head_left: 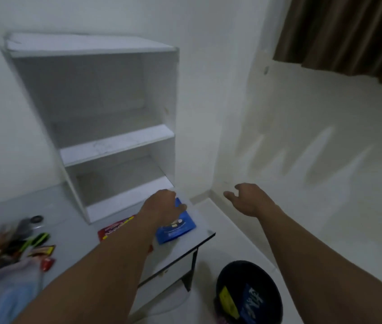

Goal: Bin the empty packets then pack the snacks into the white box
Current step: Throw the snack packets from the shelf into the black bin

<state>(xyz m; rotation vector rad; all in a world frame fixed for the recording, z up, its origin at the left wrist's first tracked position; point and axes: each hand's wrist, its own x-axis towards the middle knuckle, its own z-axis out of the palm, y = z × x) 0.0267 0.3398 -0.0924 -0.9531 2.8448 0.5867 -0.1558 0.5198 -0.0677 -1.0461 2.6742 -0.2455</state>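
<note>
Head view: my left hand reaches to centre frame, fingers curled over the top edge of the blue packet, which lies on the bench near its right corner. My right hand hangs open and empty, right of centre. The black bin waits at lower right. With so shallow a hold, I judge the slick packet could slip and miss the bin.

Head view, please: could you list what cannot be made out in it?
Head view only:
- Blue packet: the left hand covers its top; grip unclear, print blurred.
- Red packet: the left forearm hides one end.
- Packet pile: motion-blurred, cut off by the left edge.
- Bin: the bottom edge cuts it; wrappers inside unreadable.
</note>
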